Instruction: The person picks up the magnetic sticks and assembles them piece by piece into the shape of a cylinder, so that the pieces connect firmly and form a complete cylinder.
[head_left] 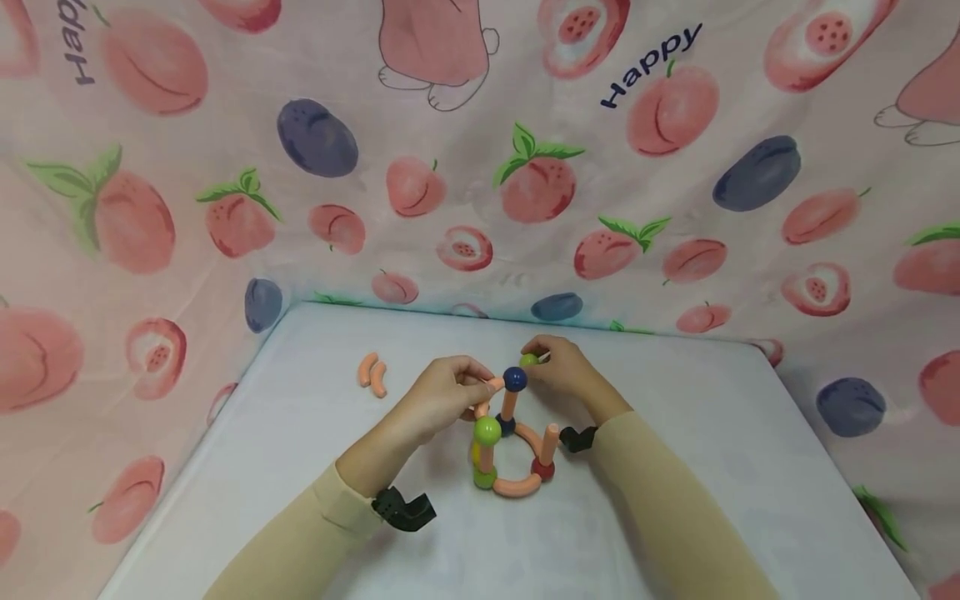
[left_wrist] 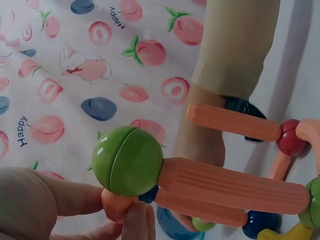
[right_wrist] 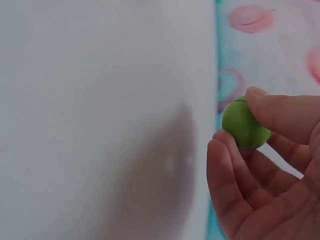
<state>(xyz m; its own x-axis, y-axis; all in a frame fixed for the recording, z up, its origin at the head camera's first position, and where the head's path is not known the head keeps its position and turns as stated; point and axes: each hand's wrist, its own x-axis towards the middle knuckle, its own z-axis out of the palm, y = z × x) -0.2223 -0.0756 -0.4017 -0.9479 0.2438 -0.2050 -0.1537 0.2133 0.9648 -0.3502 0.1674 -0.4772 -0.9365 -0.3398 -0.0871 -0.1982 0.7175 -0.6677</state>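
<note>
On the white table stands a frame of balls and orange rods, with a curved orange rod [head_left: 516,487] along its base. My left hand [head_left: 442,396] pinches an orange piece [left_wrist: 117,205] at the top, beside the upper green ball [head_left: 487,431] and the upper dark blue ball [head_left: 515,379]. Each of those balls caps an upright rod. A third upright rod [head_left: 551,442] rises bare-topped from a red ball [head_left: 543,471]. Behind the frame, my right hand [head_left: 566,367] holds a loose green ball [right_wrist: 245,124] between thumb and fingers, apart from the frame.
Two curved orange rods [head_left: 378,379] lie on the table [head_left: 300,433] at the left, beyond the left hand. A fruit-print cloth [head_left: 465,183] hangs behind the table. Black wrist cameras [head_left: 405,508] sit at both cuffs, the right one close to the bare-topped rod.
</note>
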